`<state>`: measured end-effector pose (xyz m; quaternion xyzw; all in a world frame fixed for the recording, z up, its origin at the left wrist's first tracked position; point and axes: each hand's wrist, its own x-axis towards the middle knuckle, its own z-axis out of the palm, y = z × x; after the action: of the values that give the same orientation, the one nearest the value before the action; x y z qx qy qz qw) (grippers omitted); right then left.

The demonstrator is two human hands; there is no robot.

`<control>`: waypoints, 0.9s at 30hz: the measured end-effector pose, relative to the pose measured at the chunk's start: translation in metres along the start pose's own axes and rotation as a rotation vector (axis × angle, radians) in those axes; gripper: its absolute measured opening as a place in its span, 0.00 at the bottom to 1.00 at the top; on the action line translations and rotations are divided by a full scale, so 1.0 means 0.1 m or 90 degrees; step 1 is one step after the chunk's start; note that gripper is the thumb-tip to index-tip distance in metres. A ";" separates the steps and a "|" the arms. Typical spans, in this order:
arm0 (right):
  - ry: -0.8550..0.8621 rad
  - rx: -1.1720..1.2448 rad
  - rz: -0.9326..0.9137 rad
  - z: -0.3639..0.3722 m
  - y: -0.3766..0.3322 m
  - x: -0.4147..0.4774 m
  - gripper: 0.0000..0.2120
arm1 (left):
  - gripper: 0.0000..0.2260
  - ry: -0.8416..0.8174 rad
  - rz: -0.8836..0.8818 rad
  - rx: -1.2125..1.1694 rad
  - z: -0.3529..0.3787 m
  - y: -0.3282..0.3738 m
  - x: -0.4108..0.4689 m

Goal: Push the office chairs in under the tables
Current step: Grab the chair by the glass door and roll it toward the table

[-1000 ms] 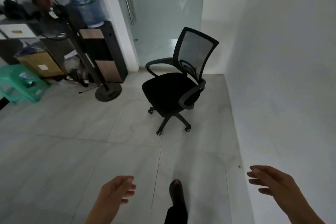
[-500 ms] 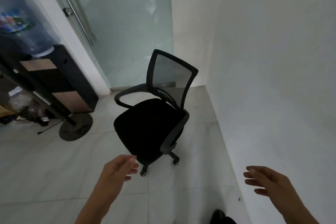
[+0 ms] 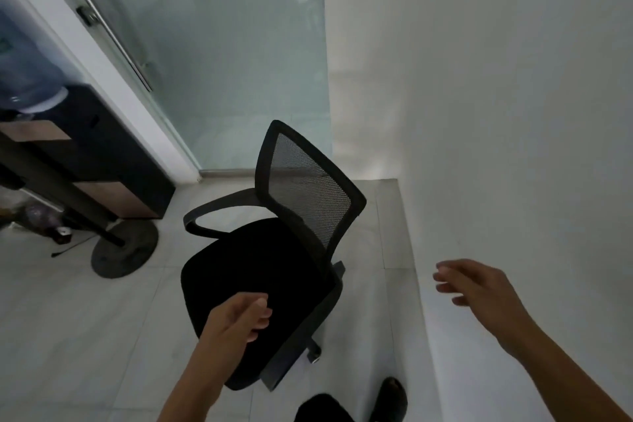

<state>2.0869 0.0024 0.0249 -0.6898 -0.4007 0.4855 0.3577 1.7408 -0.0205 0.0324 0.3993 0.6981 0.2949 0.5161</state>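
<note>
A black office chair (image 3: pixel 270 271) with a mesh back and curved armrests stands on the tiled floor just in front of me, close to the white wall on the right. My left hand (image 3: pixel 236 320) hovers over the front of the seat, fingers loosely curled, holding nothing. Off to the right of the chair, my right hand (image 3: pixel 479 291) is raised in front of the wall with fingers spread, and it touches nothing. No table is in view.
A frosted glass door (image 3: pixel 219 62) with a long metal handle is behind the chair. A dark water dispenser (image 3: pixel 92 154) with a blue bottle and a fan stand's round base (image 3: pixel 125 250) are at the left. My shoe (image 3: pixel 390 399) is at the bottom.
I have walked up to the chair, which now fills the middle of the view. My left hand has come over the seat and my right hand has risen.
</note>
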 end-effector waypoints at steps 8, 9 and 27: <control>-0.063 -0.030 -0.018 0.21 -0.57 1.35 0.05 | 0.08 -0.055 -0.051 -0.003 0.48 0.54 1.04; -0.065 -0.037 -0.013 0.24 -0.62 1.51 0.05 | 0.08 -0.063 -0.047 -0.003 0.52 0.63 1.20; -0.283 -0.164 -0.043 1.16 -1.82 4.14 0.04 | 0.43 0.117 -0.158 0.137 1.60 1.23 3.46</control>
<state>2.0247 0.4643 -0.0044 -0.5922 -0.5509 0.5577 0.1863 1.8738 0.3401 -0.0808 0.3344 0.8137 0.1874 0.4369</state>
